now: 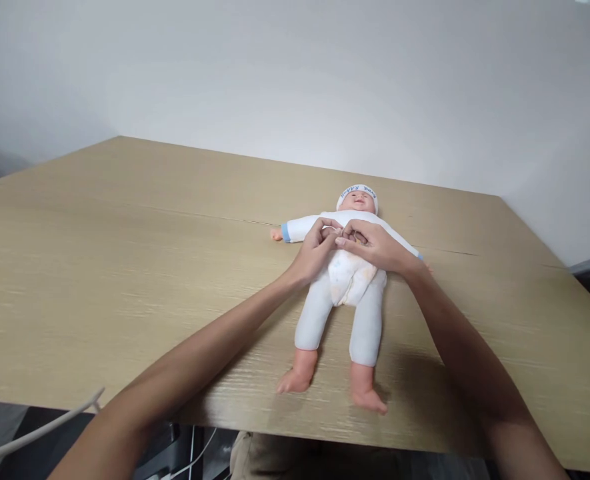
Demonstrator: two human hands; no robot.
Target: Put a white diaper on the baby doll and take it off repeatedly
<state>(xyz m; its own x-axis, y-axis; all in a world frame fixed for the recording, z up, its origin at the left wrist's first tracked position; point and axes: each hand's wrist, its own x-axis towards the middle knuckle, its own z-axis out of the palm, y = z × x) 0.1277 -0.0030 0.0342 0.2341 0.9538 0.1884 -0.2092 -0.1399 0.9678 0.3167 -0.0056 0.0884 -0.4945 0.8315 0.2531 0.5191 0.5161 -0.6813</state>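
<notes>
A baby doll (315, 317) in white clothes and a white cap with blue lettering lies on its back, its feet toward the near edge. Round its hips is a white diaper (349, 279) with faint coloured prints. My left hand (319, 248) and my right hand (369, 243) meet over the doll's belly at the diaper's upper edge. The fingers of both are bent and pinched together on thin white material, which looks like the diaper's waist edge. The fingertips partly hide it.
The doll lies on a wide wooden table (125, 267) with a thin seam running across it. A pale wall (275, 87) stands behind. At the lower left, a white cable or tube (39, 432) rises beside the table's near edge.
</notes>
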